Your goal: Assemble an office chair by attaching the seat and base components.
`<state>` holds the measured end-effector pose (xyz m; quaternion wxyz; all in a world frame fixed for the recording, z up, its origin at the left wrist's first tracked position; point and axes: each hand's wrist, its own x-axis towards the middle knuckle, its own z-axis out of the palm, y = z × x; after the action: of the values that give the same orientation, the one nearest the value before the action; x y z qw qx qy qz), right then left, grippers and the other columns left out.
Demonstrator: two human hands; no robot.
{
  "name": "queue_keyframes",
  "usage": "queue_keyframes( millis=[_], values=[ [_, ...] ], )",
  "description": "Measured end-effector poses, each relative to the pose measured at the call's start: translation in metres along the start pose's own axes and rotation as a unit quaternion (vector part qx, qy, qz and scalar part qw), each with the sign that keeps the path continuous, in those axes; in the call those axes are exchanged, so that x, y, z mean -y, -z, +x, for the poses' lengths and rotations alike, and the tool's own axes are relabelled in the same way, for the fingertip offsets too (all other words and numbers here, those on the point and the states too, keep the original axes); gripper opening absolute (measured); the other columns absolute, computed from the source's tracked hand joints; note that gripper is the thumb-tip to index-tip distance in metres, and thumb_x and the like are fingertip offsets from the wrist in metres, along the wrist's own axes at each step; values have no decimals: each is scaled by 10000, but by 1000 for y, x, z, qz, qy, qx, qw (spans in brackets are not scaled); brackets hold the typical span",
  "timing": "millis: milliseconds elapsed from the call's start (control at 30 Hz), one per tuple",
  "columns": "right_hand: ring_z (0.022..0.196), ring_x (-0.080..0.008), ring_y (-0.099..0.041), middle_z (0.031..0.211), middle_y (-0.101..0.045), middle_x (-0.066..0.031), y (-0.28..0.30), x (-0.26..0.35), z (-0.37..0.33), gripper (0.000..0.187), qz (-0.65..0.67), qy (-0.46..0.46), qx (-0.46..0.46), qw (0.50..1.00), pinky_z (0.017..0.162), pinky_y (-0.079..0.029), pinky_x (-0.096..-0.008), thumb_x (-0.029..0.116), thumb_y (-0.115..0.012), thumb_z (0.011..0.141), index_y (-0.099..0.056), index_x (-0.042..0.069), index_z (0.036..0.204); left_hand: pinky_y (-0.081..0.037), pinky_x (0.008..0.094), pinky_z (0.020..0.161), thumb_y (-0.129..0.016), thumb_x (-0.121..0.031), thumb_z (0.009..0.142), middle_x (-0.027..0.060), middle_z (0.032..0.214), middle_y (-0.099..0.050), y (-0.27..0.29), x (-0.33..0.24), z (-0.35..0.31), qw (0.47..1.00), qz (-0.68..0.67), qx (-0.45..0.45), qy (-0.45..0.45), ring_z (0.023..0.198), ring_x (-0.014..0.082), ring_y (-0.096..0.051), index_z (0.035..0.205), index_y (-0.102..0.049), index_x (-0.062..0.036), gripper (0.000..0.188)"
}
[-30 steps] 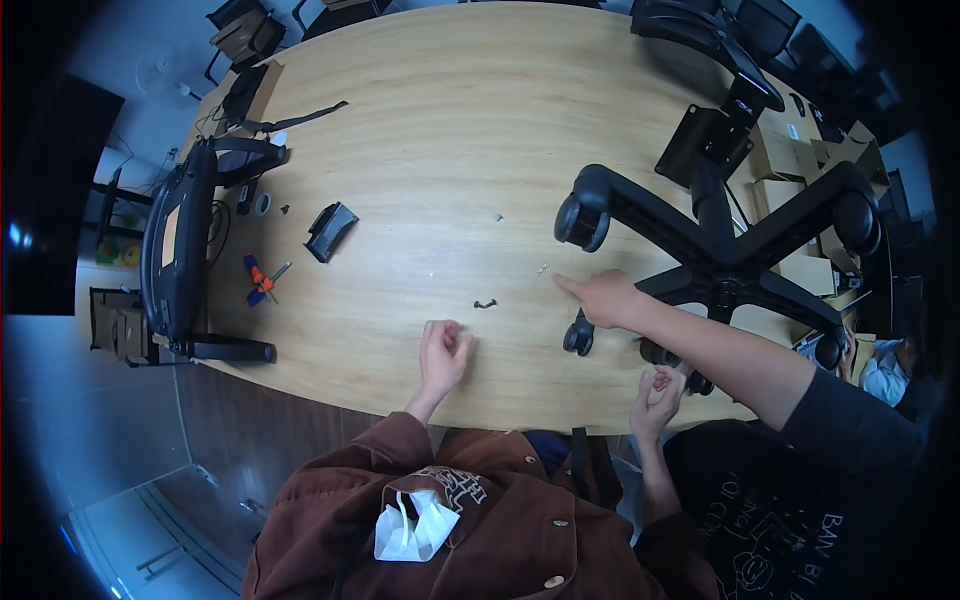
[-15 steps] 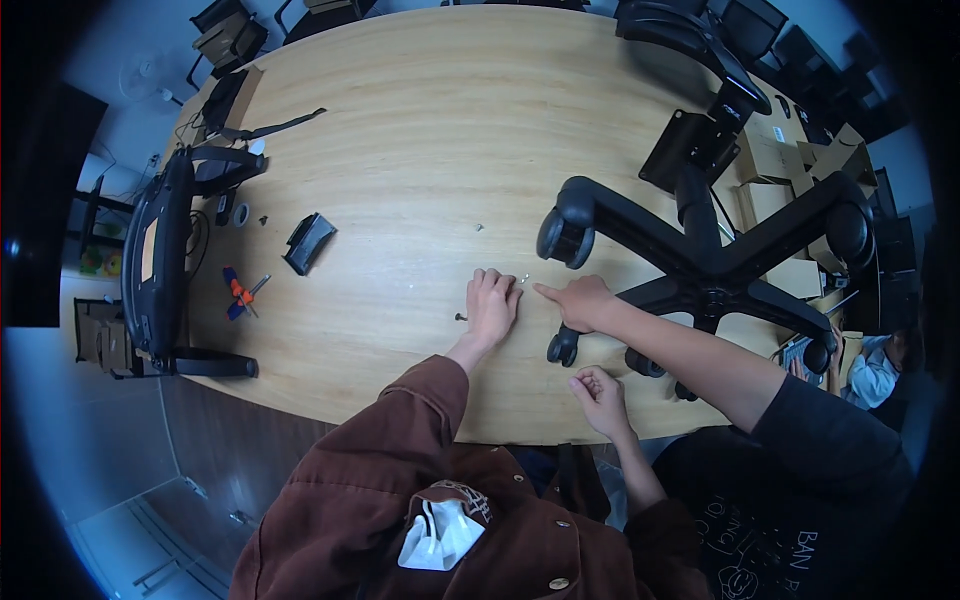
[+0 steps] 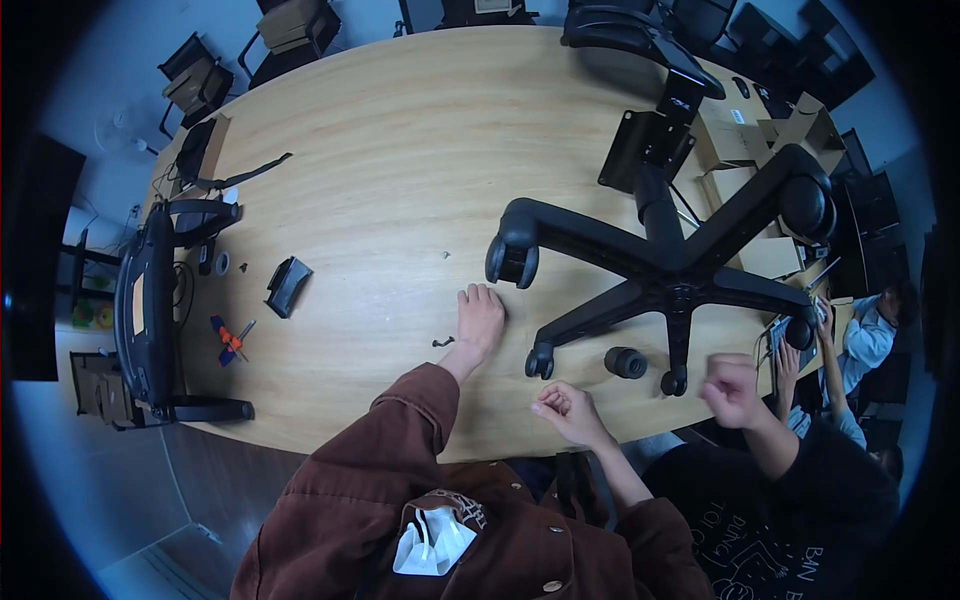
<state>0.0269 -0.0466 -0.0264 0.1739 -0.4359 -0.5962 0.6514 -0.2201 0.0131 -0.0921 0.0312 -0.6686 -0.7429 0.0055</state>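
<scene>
My left hand (image 3: 481,322) rests on the wooden table (image 3: 380,210) with its fingers curled down; what lies under them is hidden. Just left of its wrist are small dark screws (image 3: 443,342). A tiny metallic piece (image 3: 446,254) lies beyond the hand. Near the table's front edge, my right hand (image 3: 570,413) hovers with fingers bent in toward the thumb; anything between them is too small to make out. To the right stands a black office-chair base (image 3: 680,290) with several legs and casters. A loose black round part (image 3: 625,362) sits by its legs.
A black chair section with armrests (image 3: 150,300) stands at the left. Nearby lie a black angular part (image 3: 288,287) and an orange and blue tool (image 3: 230,340). A co-worker's closed hand (image 3: 735,390) is at right. Cardboard boxes (image 3: 730,145) stand at the far right.
The co-worker's pointing hand has pulled back to the right, off the table. My left hand has curled over where small bits lay. My view has shifted, and my right hand has turned inward.
</scene>
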Motion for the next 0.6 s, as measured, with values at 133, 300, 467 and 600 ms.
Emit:
queue_keyframes(
  millis=[133,300,467,600],
  values=[
    [644,-24,-526,745,-614,17,-4,11,3,255,-38,-33,40,998,583,-445,-204,194,-776,850,-623,12,942,-438,430,820,-556,-129,822,131,976,-605,4,5,3,999,-49,17,-11,976,286,-554,949,-618,-14,181],
    [656,-11,-533,758,-620,19,-1,19,-3,274,-85,-28,27,996,583,-449,-194,212,-792,836,-631,19,946,-459,407,802,-644,-91,757,119,978,-602,5,13,8,983,-182,-15,-9,976,285,-567,991,-597,-44,244],
    [628,-72,-559,741,-642,-19,3,15,-18,377,-93,-45,-10,995,613,-490,-240,313,-811,795,-652,8,950,-489,412,800,-644,-131,791,82,972,-613,1,21,12,974,-205,-24,-95,982,273,-572,956,-692,-97,176],
    [632,-73,-558,747,-641,-16,10,13,-34,399,-89,-9,-49,995,620,-493,-240,338,-812,792,-651,12,956,-519,412,767,-639,-136,778,84,984,-614,-2,21,17,975,-191,-7,-117,979,277,-586,915,-692,-86,155]
  ],
)
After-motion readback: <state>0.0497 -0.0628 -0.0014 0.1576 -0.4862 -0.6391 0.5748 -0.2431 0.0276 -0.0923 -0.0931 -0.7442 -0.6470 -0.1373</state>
